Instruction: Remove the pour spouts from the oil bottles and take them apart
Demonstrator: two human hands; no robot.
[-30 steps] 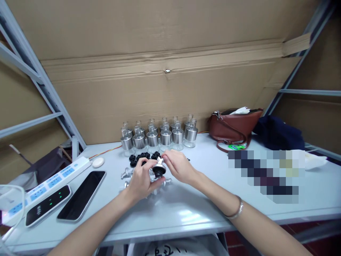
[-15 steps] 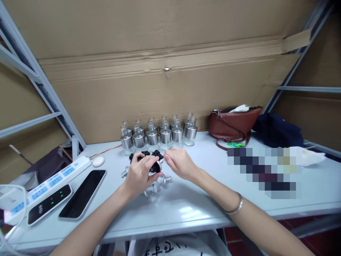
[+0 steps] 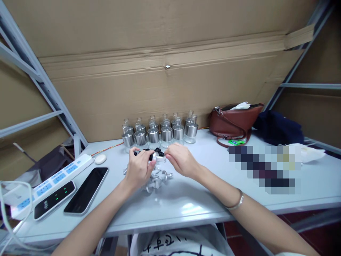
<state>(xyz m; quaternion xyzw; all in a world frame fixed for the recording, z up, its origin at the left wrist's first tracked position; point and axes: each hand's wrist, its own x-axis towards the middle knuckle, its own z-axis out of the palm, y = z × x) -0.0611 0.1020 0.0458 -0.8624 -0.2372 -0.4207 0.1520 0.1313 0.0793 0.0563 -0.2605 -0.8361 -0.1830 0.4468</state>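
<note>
My left hand (image 3: 139, 168) is curled around a small silver pump head with a black collar (image 3: 155, 157), held just above the table. My right hand (image 3: 180, 160) pinches the same piece from the right, at its silver tip. Under my hands lie several loose silver pump parts (image 3: 159, 179). Black rubber rings (image 3: 159, 152) sit just behind my fingers. Two rows of small glass bottles with silver collars (image 3: 161, 133) stand at the back by the cardboard.
A black phone (image 3: 86, 189), a dark device with green lights (image 3: 54, 199) and a white power strip (image 3: 54, 179) lie at the left. A brown leather bag (image 3: 231, 122) and dark cloth (image 3: 279, 128) sit at the right. The pale table (image 3: 186, 209) runs toward me.
Both hands have drifted a little away from me toward the bottles, still on the pump piece. My left fingers now cover more of its black collar. The camera has tilted slightly.
</note>
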